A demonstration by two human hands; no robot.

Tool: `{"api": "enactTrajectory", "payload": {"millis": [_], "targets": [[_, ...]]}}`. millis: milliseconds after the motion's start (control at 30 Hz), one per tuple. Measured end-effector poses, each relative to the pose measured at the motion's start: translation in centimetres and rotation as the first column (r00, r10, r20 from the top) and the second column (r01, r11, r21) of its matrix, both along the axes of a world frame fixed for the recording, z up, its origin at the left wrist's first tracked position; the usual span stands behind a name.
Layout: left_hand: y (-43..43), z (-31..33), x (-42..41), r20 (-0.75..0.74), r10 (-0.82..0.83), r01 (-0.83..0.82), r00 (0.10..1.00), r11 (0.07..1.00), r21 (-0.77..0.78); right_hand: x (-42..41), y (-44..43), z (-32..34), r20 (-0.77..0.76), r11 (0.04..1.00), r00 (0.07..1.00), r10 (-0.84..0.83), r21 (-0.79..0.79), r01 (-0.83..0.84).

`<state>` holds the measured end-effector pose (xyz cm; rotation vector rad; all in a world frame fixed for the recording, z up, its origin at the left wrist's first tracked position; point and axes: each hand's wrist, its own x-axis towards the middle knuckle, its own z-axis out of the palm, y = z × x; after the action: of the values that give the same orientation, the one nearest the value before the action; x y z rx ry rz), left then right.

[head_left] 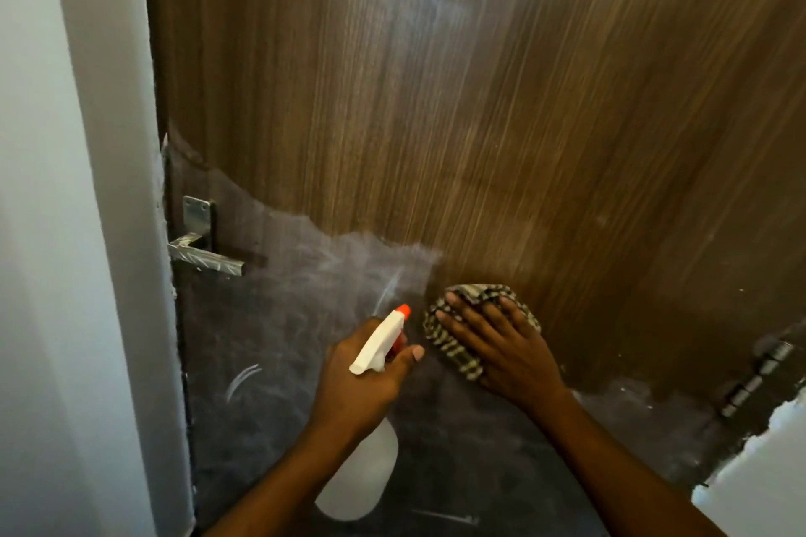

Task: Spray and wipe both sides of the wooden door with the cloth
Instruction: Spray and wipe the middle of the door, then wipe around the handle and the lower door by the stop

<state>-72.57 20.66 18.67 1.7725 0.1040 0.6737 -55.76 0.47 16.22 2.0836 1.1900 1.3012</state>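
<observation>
The wooden door (479,100) fills the view, stiff and hinged, so it probably swings under a hard push; the spray bottle (378,344) looks like light plastic, best held at the neck. The left hand (362,379) curls round that neck, nozzle towards the door, while the right hand (501,349), fingers spread flat, presses the soft checked cloth (455,355) against the door's face
</observation>
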Motion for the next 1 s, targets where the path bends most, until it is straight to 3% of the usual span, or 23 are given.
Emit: {"api": "enactTrajectory", "payload": {"millis": [67, 133, 200, 333, 533, 633, 700, 767, 867, 1000], "targets": [[0.7, -0.1, -0.3, -0.004, 0.015, -0.015, 1.0, 1.0, 0.0, -0.2, 0.4, 0.9, -0.009, 0.992, 0.999, -0.035, 0.125, 0.036], [1.8, 0.0, -0.5, -0.009, 0.031, -0.031, 0.999, 1.0, -0.002, -0.5, 3.9, 2.7, -0.021, 0.935, 0.997, -0.079, 0.344, 0.081], [3.0, 0.4, -0.5, -0.019, 0.058, -0.058, 0.998, 0.998, -0.008, -0.9, 8.6, 4.1, -0.035, 0.88, 0.996, -0.084, 0.466, 0.091], [5.2, 1.1, -0.4, 0.014, 0.085, -0.086, 0.996, 0.996, 0.029, -0.8, 13.3, 2.3, -0.059, 0.96, 0.998, -0.005, 0.278, 0.021], [7.3, 1.0, -1.4, 0.032, 0.072, -0.073, 0.997, 0.997, 0.032, -0.9, 8.6, 0.9, -0.04, 0.998, 0.999, 0.021, -0.05, -0.023], [8.4, 1.0, -2.0, 0.006, 0.089, -0.089, 0.996, 0.995, -0.037, -1.7, 8.2, 2.9, -0.03, 0.996, 0.999, -0.034, 0.079, 0.036], [9.0, 1.1, -2.2, -0.004, 0.102, -0.102, 0.995, 0.993, -0.064, -1.9, 11.4, 4.5, -0.041, 0.964, 0.998, -0.05, 0.26, 0.059], [9.9, 1.5, -2.3, -0.02, 0.127, -0.128, 0.992, 0.99, -0.056, -1.8, 16.0, 5.3, -0.065, 0.945, 0.997, -0.032, 0.323, 0.051], [11.5, 2.2, -2.6, 0.004, 0.143, -0.143, 0.99, 0.989, -0.023, -1.3, 20.7, 4.1, -0.076, 0.987, 0.997, 0.007, 0.162, 0.005], [13.1, 2.3, -3.2, 0.01, 0.129, -0.129, 0.992, 0.992, 0.003, -0.9, 20.4, 0.4, -0.08, 0.992, 0.996, 0.03, -0.118, -0.04]]}}
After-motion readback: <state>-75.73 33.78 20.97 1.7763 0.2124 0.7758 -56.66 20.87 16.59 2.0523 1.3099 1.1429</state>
